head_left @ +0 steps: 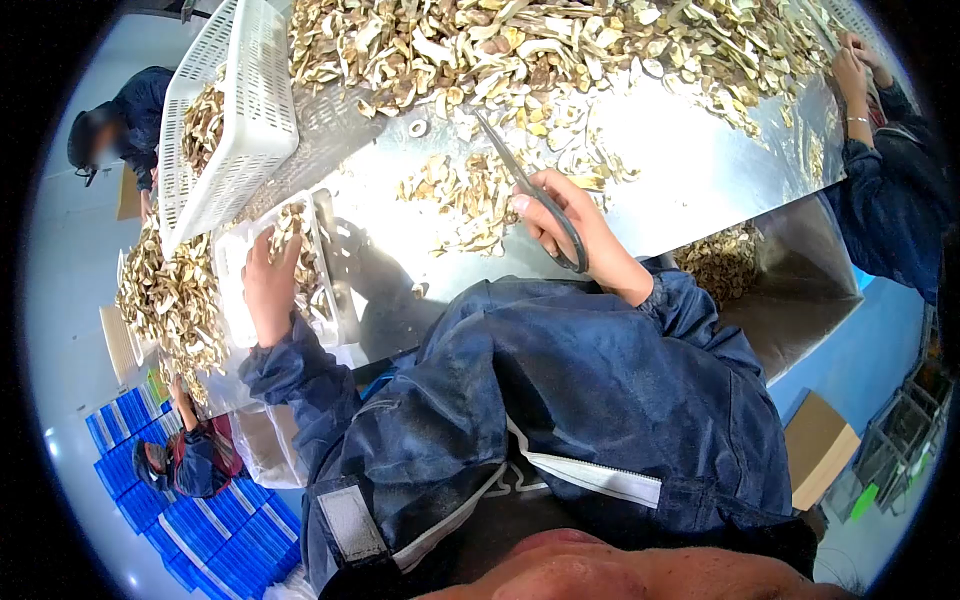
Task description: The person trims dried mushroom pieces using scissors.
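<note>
My right hand [585, 225] is closed around the dark handles of a pair of scissors [507, 152], whose blades point up and to the left over the metal table. Below the blades lies a small pile of dried mushroom slices [470, 205]. My left hand [268, 285] is over a white plastic tray [232, 262] at the table's left edge, fingers stretched and slightly apart. Mushroom slices [312, 270] lie in this tray beside the fingers. Whether the fingertips touch any slice is unclear.
A large heap of dried mushroom slices [560, 50] covers the table's far side. A tall white perforated basket [235, 130] leans at the left. A small white ring [418, 128] lies on the table [680, 190]. Co-workers' hands [855, 75] are at the right; other people work at the left.
</note>
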`<action>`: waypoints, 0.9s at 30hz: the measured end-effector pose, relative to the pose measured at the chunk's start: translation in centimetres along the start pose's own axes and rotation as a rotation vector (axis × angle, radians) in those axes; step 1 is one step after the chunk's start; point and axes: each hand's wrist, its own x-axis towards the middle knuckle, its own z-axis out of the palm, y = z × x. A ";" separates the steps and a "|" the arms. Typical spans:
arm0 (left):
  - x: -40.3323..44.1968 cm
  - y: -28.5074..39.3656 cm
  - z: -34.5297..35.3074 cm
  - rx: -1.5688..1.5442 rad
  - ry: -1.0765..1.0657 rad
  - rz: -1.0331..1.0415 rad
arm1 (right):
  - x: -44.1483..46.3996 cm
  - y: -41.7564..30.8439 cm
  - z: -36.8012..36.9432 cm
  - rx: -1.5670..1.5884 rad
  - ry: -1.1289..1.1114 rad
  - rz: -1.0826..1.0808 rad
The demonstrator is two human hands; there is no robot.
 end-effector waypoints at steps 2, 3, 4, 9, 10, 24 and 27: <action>0.4 0.5 0.3 0.204 0.051 0.064 | 0.1 0.1 0.1 -0.023 0.015 -0.021; 1.1 1.4 1.1 0.023 0.038 0.082 | 0.1 0.2 0.1 -0.019 0.023 -0.020; 2.0 2.6 2.0 -0.158 0.027 0.096 | 0.1 0.2 0.2 -0.017 0.028 -0.019; 5.3 13.7 7.9 -0.681 -0.129 0.401 | 0.2 0.3 0.4 -0.048 0.012 -0.059; 6.0 15.6 9.3 -0.575 -0.104 0.409 | 0.1 0.4 0.3 -0.055 0.004 -0.086; 7.1 17.3 12.9 -0.621 -0.336 0.331 | 0.1 1.5 -1.3 0.016 -0.099 -0.127; 8.2 17.3 14.9 -1.006 -0.340 0.225 | 0.1 1.4 -1.4 0.058 -0.121 -0.111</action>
